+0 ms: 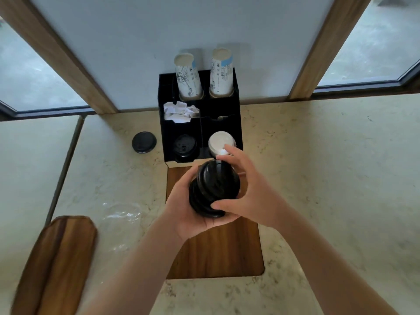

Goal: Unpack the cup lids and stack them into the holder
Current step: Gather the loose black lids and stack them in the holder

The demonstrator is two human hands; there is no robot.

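Holder, black and divided into compartments, stands at the back of the counter against the wall and serves as the landmark here. Well to its left and nearer the camera lies a wooden board; between that and the holder's front a clear plastic wrapper lies flat, and just left of the holder one loose black lid rests on the stone. Inside the holder, the front left compartment has black lids, the front right has white lids, crumpled napkins sit behind, and paper cups stand upside down at the back. Directly in front of the holder, the left hand cups the stack of black lids from below, gripping it, while the right hand closes around its side and top. The stack looks unwrapped, so the loading step seems in hand: next it needs moving up and left, levelled, and lowered onto the black lids.
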